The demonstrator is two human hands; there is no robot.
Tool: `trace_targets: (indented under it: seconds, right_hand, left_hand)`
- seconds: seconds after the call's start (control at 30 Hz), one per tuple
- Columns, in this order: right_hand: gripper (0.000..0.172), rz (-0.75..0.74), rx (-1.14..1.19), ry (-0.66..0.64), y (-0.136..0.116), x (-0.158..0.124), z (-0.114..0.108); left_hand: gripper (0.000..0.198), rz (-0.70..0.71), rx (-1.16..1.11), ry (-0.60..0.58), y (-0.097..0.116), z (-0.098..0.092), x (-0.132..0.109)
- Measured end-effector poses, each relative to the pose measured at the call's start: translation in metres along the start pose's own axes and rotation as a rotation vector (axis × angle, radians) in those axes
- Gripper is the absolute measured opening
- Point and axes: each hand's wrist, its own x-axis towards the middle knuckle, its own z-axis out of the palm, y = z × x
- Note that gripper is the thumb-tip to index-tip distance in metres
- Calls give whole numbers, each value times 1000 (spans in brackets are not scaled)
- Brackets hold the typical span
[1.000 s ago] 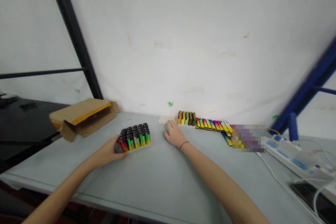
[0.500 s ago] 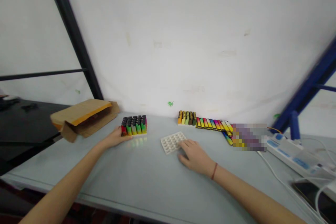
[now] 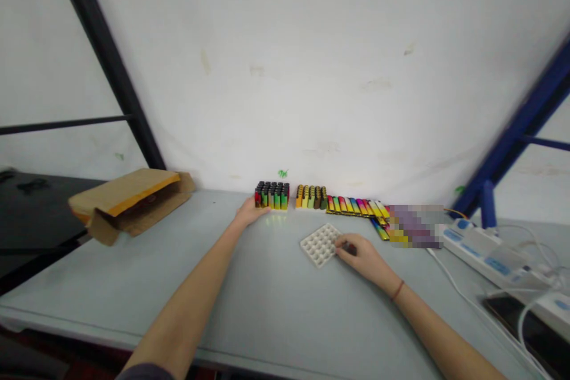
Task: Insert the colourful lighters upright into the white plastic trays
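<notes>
My left hand (image 3: pixel 250 212) is closed around the left side of a block of black-topped lighters (image 3: pixel 272 195), which stand upright in a pale tray near the wall. In my right hand (image 3: pixel 363 256), thumb and fingers pinch the right edge of a white lighter tray (image 3: pixel 318 244). Its rows of small square pockets face up. Just right of the black-topped block stands a second group, gold-topped lighters (image 3: pixel 310 196) in their own tray. The fingertips of my left hand are partly hidden behind the block.
Flat packs of colourful lighters (image 3: pixel 356 206) lie along the wall, beside a blurred patch. An open cardboard box (image 3: pixel 129 199) rests at the left. At the right are a white power strip (image 3: pixel 485 252), cables and a dark phone (image 3: pixel 525 332).
My left hand has slid the black-topped lighters right and back, close to the gold-topped ones. The white tray and my right hand have shifted right, and the right fingers have closed on its edge.
</notes>
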Motion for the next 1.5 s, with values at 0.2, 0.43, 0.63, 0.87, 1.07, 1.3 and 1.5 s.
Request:
trace_targets:
  seconds: [0.2,0.43,0.63,0.87,1.07,1.3,1.5]
  right_hand:
    - [11,-72,-43,93,2,-1,6]
    - [20,-103,-200,135,6,0,11]
    - [21,-84,-253,119,4,2,2]
    - [23,346,-874,292,33,-5,-35]
    - [23,355,-898,234,32,-7,-34]
    - [30,336,-614,144,36,7,-33]
    - [32,303,22,163,36,34,-25]
  left_hand:
    - [57,-46,164,86,18,29,7]
    - [54,-95,343,83,26,33,2]
    - [92,-181,262,161,30,35,-3]
    - [56,95,123,152,56,51,-42]
    - [52,489,139,-359,88,63,-90]
    - [51,563,267,-437,92,62,-105]
    - [60,598,240,-426,81,60,-96]
